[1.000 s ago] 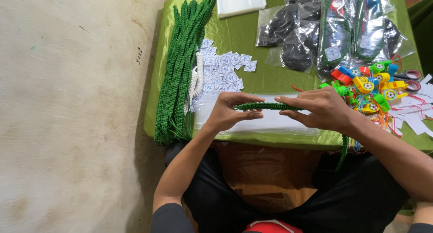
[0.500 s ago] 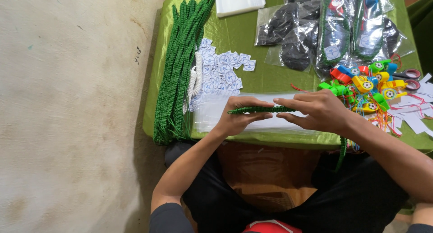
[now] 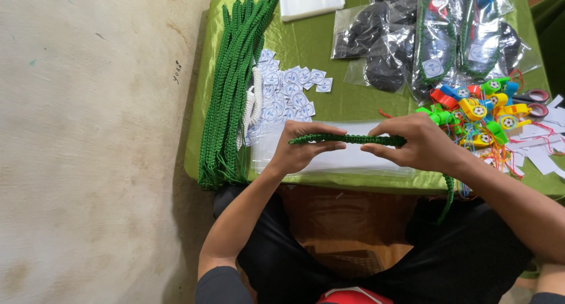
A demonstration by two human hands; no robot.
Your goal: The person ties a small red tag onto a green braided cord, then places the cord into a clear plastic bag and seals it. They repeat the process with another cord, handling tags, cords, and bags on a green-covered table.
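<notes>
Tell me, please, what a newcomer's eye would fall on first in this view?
Probably the green braided cord stretched between the left hand and right hand at the front of the green table. Next, the bundle of green cords along its left edge and the bright whistles on the right.
</notes>
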